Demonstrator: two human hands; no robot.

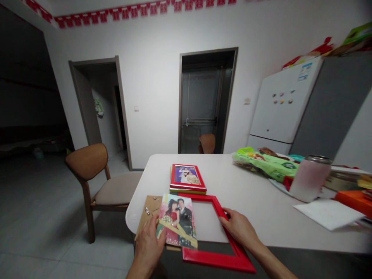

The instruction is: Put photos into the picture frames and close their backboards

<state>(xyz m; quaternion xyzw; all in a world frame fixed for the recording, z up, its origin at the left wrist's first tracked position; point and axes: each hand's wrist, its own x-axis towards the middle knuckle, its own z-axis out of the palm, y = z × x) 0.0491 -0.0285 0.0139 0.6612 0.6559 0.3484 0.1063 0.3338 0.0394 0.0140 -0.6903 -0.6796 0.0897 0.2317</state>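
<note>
My left hand (149, 238) pinches the left edge of a printed couple photo (181, 221) with tan strips across it. Under that hand and photo lies a brown backing board (149, 203) bearing small metal clips (147, 211). My right hand (238, 228) grips the right side of an empty red picture frame (217, 262), which sticks out past the table's near edge. The photo covers the frame's left side. Just beyond, a stack of framed pictures has a red-framed wedding photo (186, 176) on top.
On the white table (221, 170), a green package (264, 164), a pinkish jar (310, 178) with a metal lid and white paper (328, 213) sit to the right. A wooden chair (90, 162) stands left of the table; a fridge (283, 104) is at the back right.
</note>
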